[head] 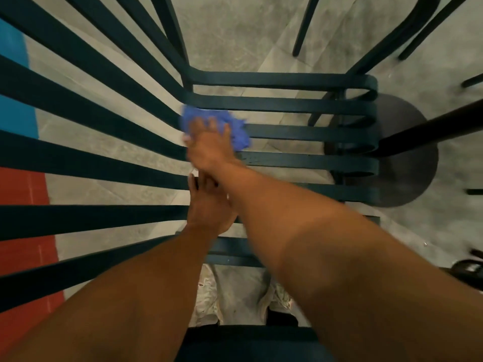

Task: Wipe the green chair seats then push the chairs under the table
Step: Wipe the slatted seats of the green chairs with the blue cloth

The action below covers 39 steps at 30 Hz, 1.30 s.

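I look straight down on a dark green slatted chair; its seat slats (308, 134) run across the middle and its backrest slats (86, 163) fan out to the left. My right hand (209, 146) presses a crumpled blue cloth (235, 126) onto the seat slats where they bend up into the backrest. My left hand (209, 205) lies just nearer to me, flat on the slats at the same bend, fingers stretched out and partly hidden under my right wrist.
A dark round table base (413, 158) with its pole (431, 126) stands on the grey floor right of the seat. Dark chair legs (303, 27) stand at the top right. My white shoes (209, 296) show under the seat. Blue and red floor patches (18, 194) lie left.
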Tool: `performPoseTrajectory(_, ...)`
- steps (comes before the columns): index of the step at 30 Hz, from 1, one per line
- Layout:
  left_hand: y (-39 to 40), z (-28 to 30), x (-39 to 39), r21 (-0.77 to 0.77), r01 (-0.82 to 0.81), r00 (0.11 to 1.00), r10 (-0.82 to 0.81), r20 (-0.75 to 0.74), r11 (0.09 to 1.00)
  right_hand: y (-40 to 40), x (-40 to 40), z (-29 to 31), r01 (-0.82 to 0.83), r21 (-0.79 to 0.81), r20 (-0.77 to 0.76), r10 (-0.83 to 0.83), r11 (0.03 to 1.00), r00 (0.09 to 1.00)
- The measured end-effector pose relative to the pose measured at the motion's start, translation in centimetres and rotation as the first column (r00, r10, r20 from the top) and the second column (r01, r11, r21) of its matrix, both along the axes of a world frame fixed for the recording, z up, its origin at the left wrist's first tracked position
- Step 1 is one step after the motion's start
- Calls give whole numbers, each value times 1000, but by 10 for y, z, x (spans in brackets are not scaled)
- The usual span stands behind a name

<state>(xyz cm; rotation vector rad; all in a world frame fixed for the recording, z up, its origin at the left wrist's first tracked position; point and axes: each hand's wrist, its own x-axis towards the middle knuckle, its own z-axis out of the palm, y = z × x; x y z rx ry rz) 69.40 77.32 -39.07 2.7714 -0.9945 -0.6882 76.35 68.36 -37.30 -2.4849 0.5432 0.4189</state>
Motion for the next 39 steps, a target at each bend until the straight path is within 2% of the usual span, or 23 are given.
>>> performPoseTrajectory(2,2,-2,3,113,47,999,-49,17,993,5,9,0,-107,16,-11,107,994,994)
performPoseTrajectory(4,4,-3,3,77,68,998,-69,5,995,-18,-15,-4,-227,-93,-67,221,970,973)
performPoseTrajectory(6,3,2,2,16,19,1000,-18,-17,1000,-46,-55,-5,-306,-201,-92,293,930,952)
performPoseTrajectory(11,9,6,7,52,28,998,-26,-53,998,-143,-177,20,-134,-301,-151,92,944,984)
performPoseTrajectory(13,11,8,11,34,13,996,-10,-89,999,-180,-216,35,-19,-321,-200,-48,947,979)
performPoseTrajectory(16,11,14,16,-36,-42,986,36,-162,998,-193,-218,47,207,-333,-237,-294,920,926)
performPoseTrajectory(18,11,19,19,-99,-125,968,99,-232,987,-166,-195,44,252,-333,-221,-334,909,916)
performPoseTrajectory(21,14,25,21,-147,-211,947,165,-276,966,-87,-152,27,156,-306,-193,-222,939,956)
performPoseTrajectory(24,17,22,23,-58,-108,988,101,-121,992,-8,-101,13,-70,-277,-148,29,958,989)
performPoseTrajectory(27,28,19,28,23,8,1000,-7,-11,1000,22,-87,6,-313,-297,-185,268,902,946)
performPoseTrajectory(31,37,20,17,79,117,993,-118,8,990,-8,-114,5,-542,-314,-218,497,779,840)
performPoseTrajectory(33,36,23,16,123,190,982,-186,-43,974,-32,-135,11,-570,-313,-261,509,759,820)
performPoseTrajectory(35,37,25,21,123,226,972,-214,-101,966,-61,-169,23,-520,-282,-273,452,806,849)
performPoseTrajectory(37,39,28,23,124,209,973,-194,-124,970,-97,-211,39,-424,-268,-310,339,865,888)
performPoseTrajectory(39,37,28,23,129,203,973,-186,-134,971,-134,-249,55,-254,-255,-386,143,933,911)
